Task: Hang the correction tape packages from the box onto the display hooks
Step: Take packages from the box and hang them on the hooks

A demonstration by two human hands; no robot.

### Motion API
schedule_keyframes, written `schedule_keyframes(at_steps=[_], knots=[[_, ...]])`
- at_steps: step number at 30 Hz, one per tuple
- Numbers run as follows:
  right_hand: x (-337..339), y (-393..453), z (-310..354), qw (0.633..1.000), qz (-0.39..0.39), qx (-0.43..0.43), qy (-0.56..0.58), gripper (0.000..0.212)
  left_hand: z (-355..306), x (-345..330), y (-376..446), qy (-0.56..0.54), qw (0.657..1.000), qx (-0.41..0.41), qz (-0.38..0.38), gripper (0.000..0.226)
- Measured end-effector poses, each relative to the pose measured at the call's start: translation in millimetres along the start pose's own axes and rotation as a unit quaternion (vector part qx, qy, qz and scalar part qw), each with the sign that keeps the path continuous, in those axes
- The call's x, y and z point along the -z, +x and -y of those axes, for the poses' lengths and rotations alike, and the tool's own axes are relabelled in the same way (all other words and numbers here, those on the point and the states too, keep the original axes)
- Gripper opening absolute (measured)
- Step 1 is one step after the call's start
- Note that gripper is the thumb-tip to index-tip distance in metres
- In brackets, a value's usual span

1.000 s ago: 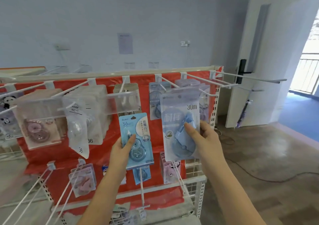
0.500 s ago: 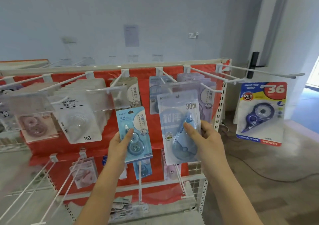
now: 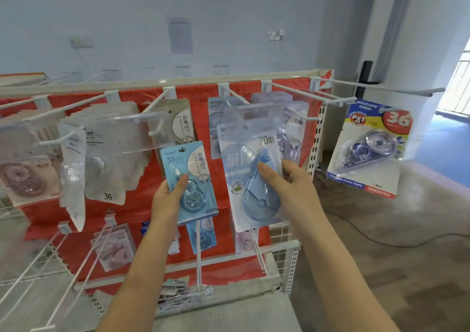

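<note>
- We've got our left hand [image 3: 169, 199] wrapped round a small light-blue correction tape package [image 3: 189, 181], thumb pressed over the front of the blister, the other fingers hidden behind the card. It's held up in front of the red backing of the rack, not on any hook.
- Our right hand [image 3: 290, 186] grips a bigger pale-blue package marked "30m" [image 3: 250, 176], thumb across the clear bubble, fingers curled round its right edge. It sits right in front of the packs already hanging on a top-row hook [image 3: 237, 97]; whether its top hole is on the hook we can't tell, too blurry.
- The display rack [image 3: 314, 153] is white metal with a red sheet behind it, long white hooks poking out in two rows. The upper row on the left is stuffed with clear and pinkish packs.
- On the far right hook hangs a dark blue "36" package [image 3: 368, 151], well apart from the rest.
- A grey shelf [image 3: 229, 314] runs along the bottom of the rack, with a few loose packs lying at its back.
- Room-wise: pale bluish wall [image 3: 229, 13] with a paper sheet stuck on it, brownish floor [image 3: 394, 255] with a cable trailing across, and a white door with a black handle at right.
</note>
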State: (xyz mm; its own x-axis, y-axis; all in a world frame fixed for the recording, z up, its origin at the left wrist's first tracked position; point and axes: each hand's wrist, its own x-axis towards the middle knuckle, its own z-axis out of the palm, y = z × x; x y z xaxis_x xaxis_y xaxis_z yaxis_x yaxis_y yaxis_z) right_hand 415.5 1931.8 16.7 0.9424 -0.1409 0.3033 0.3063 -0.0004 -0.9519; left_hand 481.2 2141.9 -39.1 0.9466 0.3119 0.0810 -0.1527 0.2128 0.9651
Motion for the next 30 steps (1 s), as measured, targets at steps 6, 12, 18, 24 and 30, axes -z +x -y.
schedule_keyframes(at_steps=[6,12,18,24,30], knots=[[-27,52,-20,0.999,-0.002,-0.034,-0.01,0.02,1,6,6,0.007,1.0,-0.001,-0.006,0.007],[-55,106,-39,0.996,0.004,-0.037,-0.085,0.027,0,16,13,0.032,0.999,0.001,-0.018,0.007],[-59,141,-37,0.995,0.052,-0.037,-0.077,0.025,3,24,16,0.068,0.997,0.013,-0.013,0.011],[-71,151,-36,0.997,0.062,-0.05,-0.014,0.022,1,26,9,0.057,0.998,0.021,0.0,0.016],[-79,135,-66,0.988,0.03,-0.057,-0.143,0.025,-5,38,3,0.052,0.998,0.031,0.025,0.01]])
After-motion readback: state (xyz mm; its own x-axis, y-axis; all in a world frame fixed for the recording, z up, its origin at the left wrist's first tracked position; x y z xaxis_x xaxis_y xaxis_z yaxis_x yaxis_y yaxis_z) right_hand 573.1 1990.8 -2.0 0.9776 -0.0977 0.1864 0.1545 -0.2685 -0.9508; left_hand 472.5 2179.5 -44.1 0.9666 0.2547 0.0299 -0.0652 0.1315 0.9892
